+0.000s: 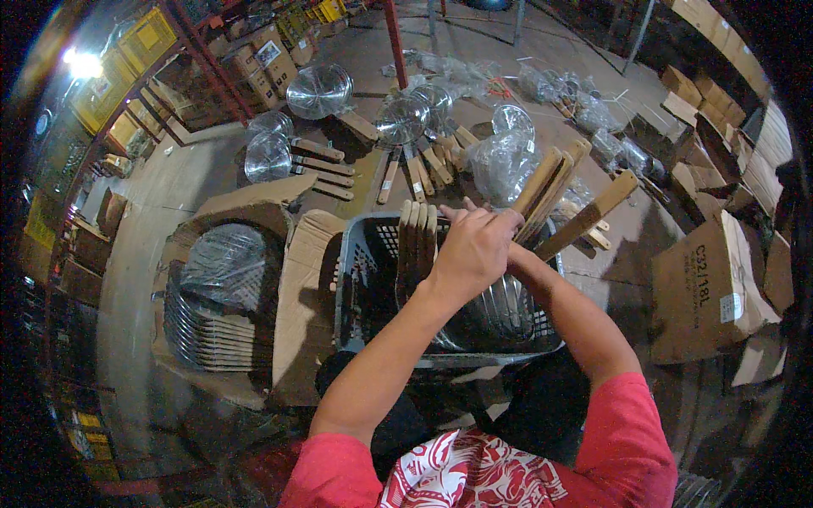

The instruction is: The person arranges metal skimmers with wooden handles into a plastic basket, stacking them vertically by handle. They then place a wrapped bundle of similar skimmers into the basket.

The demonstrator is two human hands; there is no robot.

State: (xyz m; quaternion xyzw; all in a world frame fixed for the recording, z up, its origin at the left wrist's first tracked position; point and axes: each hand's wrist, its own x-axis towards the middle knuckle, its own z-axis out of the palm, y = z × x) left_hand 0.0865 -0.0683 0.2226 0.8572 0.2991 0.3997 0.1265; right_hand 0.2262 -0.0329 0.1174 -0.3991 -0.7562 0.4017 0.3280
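My left hand [476,244] is above a grey plastic basket [449,362], back of the hand up and fingers curled. It overlaps my right hand [518,258], whose fingers are mostly hidden behind it. What lies between them does not show. To their right, several flat wooden handles [600,213] with holed ends lean out over the basket's far right rim. Round-edged metal utensils [506,309] stand nested below my hands. More upright wooden handles [412,241] rise in the basket just left of my left hand.
Left of the basket, an open carton [284,322] holds a stack of rimmed metal pieces [212,326] with clear plastic [224,262]. Beyond lie round shiny utensils [319,91] with wooden handles and crumpled plastic wrap [504,165]. A brown carton [699,288] stands at right, and a red post [395,42] ahead.
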